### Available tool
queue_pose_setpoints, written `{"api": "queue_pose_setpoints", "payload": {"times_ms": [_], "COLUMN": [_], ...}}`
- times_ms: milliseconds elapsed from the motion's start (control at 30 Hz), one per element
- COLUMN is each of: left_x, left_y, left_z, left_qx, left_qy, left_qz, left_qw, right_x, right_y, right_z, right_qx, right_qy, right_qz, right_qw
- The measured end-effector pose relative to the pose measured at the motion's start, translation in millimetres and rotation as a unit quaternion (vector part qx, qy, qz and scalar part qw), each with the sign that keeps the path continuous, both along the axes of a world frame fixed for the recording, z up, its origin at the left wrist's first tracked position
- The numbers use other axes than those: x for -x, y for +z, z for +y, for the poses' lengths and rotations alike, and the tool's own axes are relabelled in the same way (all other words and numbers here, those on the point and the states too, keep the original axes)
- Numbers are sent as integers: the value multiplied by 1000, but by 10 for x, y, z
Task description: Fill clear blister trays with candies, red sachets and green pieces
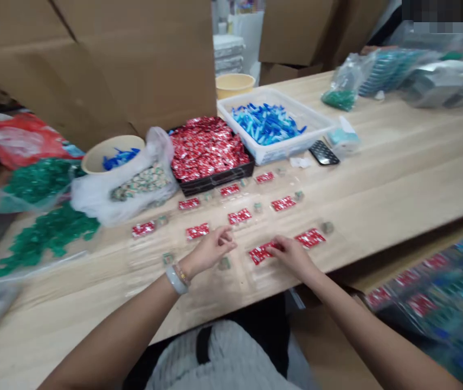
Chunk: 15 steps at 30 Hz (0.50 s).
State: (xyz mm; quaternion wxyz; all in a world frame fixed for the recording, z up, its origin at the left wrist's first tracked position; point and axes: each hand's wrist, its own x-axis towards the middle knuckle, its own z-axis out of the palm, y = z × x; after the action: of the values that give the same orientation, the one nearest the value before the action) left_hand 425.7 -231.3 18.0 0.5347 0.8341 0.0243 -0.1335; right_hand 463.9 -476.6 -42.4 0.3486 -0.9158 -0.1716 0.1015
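My right hand (292,255) pinches the edge of a small red foil packet (259,253) that lies on a clear plastic bag near the table's front edge. To its left my left hand (211,250) hovers over the bags, its fingers loosely curled and apart, with nothing visible in them. Rows of flat clear bags lie around both hands. Most carry a red packet, such as this one (239,216), beside a small greenish-beige piece (258,208). Near my left hand, two such pieces (168,259) lie without a packet beside them.
Behind the rows stand a black box of red packets (215,181), a white tray (251,154) of blue pieces and a cream bowl (93,157). Green pieces (48,233) are heaped at left. A dark phone (324,153) lies right of the tray. Filled bags (422,303) sit lower right.
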Motion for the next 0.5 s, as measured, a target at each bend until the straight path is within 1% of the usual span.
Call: {"api": "queue_pose_setpoints", "payload": {"times_ms": [33,67,100,133,167,200,233,267,300,333,367,400,433,467,500], "left_x": [-49,-107,-176,-258,-359,-484,-635,-810,-1005,-1208,-1407,-1592,-1753,-1886,-1989], "left_y": [86,180,275,361,433,484,513,521,507,474,426,366,298,226,153], "left_z": [205,430,663,887,1089,1255,1378,1456,1495,1502,1487,1461,1434,1412,1401], "left_qx": [-30,-67,-113,-164,-217,-268,-310,-345,-373,-399,-424,-448,-470,-489,-502], "left_qy": [13,34,64,97,131,154,155,136,104,70,52,41,28,20,13], "left_qz": [-45,-86,-121,-151,-177,-196,-209,-215,-218,-217,-212,-204,-188,-170,-154], "left_qw": [998,993,984,970,951,931,914,904,896,888,879,869,862,855,851], "right_x": [-17,-47,-95,-164,-253,-360,-478,-599,-715,-814,-884,-916,-900,-833,-715], "right_y": [19,67,151,271,425,604,796,985,1155,1291,1383,1423,1412,1353,1252], "right_z": [34,92,182,313,489,705,948,1196,1421,1597,1702,1726,1669,1542,1365], "right_qx": [51,89,109,113,108,101,92,102,124,135,141,144,145,150,161], "right_qy": [8,6,-3,-10,-3,13,58,117,144,156,173,193,223,255,289], "right_qz": [-63,-134,-204,-266,-308,-329,-329,-303,-270,-252,-236,-216,-190,-155,-114], "right_qw": [997,987,973,957,945,939,938,940,944,945,946,946,945,943,937]}}
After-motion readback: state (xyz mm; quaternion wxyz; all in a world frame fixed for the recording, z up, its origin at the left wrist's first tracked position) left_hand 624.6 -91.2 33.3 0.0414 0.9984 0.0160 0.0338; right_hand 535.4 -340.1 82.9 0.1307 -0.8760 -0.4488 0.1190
